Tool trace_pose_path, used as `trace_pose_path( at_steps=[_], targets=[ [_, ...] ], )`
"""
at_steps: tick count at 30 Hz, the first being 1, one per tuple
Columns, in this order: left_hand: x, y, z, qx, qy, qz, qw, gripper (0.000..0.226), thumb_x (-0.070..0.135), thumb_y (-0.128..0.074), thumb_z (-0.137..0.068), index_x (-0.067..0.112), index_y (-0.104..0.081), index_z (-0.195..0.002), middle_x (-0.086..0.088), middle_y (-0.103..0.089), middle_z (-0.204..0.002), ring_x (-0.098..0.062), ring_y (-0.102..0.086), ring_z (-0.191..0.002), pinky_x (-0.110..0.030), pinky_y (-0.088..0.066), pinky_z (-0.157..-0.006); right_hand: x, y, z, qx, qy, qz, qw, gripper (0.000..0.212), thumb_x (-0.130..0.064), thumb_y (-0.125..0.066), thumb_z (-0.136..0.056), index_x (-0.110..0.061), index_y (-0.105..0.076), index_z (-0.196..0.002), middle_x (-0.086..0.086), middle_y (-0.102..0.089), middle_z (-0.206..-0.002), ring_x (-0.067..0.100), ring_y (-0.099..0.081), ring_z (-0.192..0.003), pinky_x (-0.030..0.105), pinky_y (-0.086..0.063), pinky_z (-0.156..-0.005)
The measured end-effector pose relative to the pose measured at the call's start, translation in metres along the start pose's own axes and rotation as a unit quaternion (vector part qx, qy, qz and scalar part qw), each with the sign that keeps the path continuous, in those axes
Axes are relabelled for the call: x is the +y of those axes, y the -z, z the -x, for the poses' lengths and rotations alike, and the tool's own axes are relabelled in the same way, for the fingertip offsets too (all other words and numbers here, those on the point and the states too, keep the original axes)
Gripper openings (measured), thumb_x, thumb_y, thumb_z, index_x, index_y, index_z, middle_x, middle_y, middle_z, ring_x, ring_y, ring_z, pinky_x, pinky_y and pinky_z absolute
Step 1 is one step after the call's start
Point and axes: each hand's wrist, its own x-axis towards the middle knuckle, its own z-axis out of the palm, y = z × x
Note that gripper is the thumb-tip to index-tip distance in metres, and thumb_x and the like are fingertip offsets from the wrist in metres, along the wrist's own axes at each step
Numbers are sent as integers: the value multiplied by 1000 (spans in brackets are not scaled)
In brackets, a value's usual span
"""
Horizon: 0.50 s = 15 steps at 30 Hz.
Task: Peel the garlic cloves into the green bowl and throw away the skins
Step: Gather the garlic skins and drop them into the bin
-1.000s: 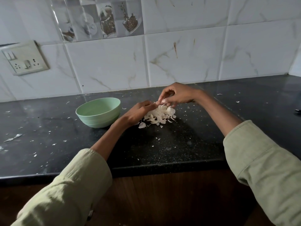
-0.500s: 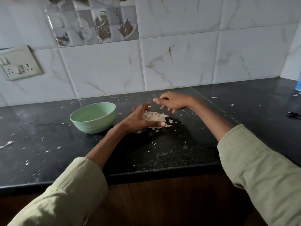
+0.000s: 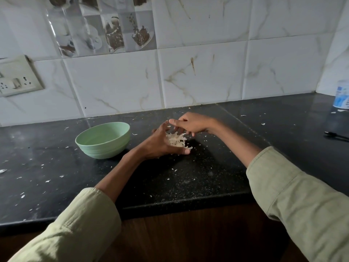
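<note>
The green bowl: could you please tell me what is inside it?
The green bowl shows only bare inner wall on its far side; no cloves are visible. Its near rim hides the bottom, so anything lying there cannot be seen.

counter (image 3: 188,186): dark speckled stone, polished, faintly glossy
wall tiles (image 3: 207,76): glossy white, marble-veined
green bowl (image 3: 105,146): smooth matt plastic, ribbed base
garlic skins (image 3: 175,139): thin, papery, dry
sleeves (image 3: 302,201): matt woven cloth
</note>
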Motion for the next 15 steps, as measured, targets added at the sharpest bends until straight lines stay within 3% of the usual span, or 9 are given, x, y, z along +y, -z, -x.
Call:
trace_pose_path(
  at_steps=[2,3,4,5,6,7,9,12,15],
  targets=[
    [-2,-1,0,6,-7,2,1000,154,85,-86,-41,23,-15,-164,-1,-33,-163,-18,-26,-153,-47,-29,-126,8,-6,-4,52,15,49,997,69,-63,-38,-104,-5,-53,-70,5,-52,-65,12,-44,-58,32,-45,-68],
    [-2,-1,0,12,-12,2,1000,158,89,-84,-39,23,-13,-165,-1,-28,-167,-18,-22,-156,-48,-28,-127,10,-10,-6,49,17,65,997,67,-61,-32,-106,-10,-44,-64,-1,-40,-63,7,-38,-60,35,-46,-84],
    [-2,-1,-2,17,-12,1,1000,163,91,-83,-37,23,-9,-165,-1,-20,-171,-20,-18,-158,-50,-27,-127,8,-14,-4,30,18,74,997,70,-60,-26,-107,-9,-46,-64,-5,-37,-64,1,-41,-67,42,-38,-109],
    [-1,-1,-1,19,-8,-3,1000,167,91,-83,-37,22,-4,-166,-1,-12,-174,-24,-15,-159,-53,-26,-127,4,-19,-2,12,18,81,996,80,-62,-19,-106,-1,-58,-72,-4,-44,-68,1,-53,-83,50,-17,-125],
    [-2,-1,-2,21,-2,-8,1000,169,91,-84,-37,22,1,-166,-1,-4,-175,-28,-14,-160,-55,-26,-127,0,-23,0,-5,6,76,997,90,-64,-14,-105,7,-69,-93,5,-59,-79,10,-61,-109,51,-5,-129],
    [-2,-1,-2,20,2,-9,1000,169,89,-86,-38,23,4,-165,-1,0,-175,-29,-15,-160,-56,-27,-126,-3,-25,0,-12,3,68,998,93,-65,-12,-104,9,-68,-116,17,-68,-101,21,-55,-131,51,-4,-129],
    [-4,-2,-4,20,-1,11,1000,165,84,-90,-40,27,3,-165,0,-4,-175,-26,-20,-159,-54,-31,-125,-9,-26,1,-25,6,25,999,87,-66,-15,-105,1,-61,-134,31,-62,-132,33,-56,-133,51,-28,-121],
    [-7,-3,-7,31,-21,18,999,148,79,-92,-46,28,-14,-161,-1,-30,-165,-20,-33,-153,-48,-36,-124,-16,-27,-2,-23,16,-28,999,94,-74,-18,-101,1,-70,-118,29,-71,-114,40,-71,-99,49,-53,-99],
    [-5,-3,-6,32,-43,20,998,138,70,-94,-53,25,-18,-159,1,-37,-160,-17,-37,-149,-44,-36,-124,-13,-29,-6,17,27,-86,996,99,-80,-24,-97,6,-70,-109,29,-71,-111,46,-69,-104,53,-54,-100]
  ],
)
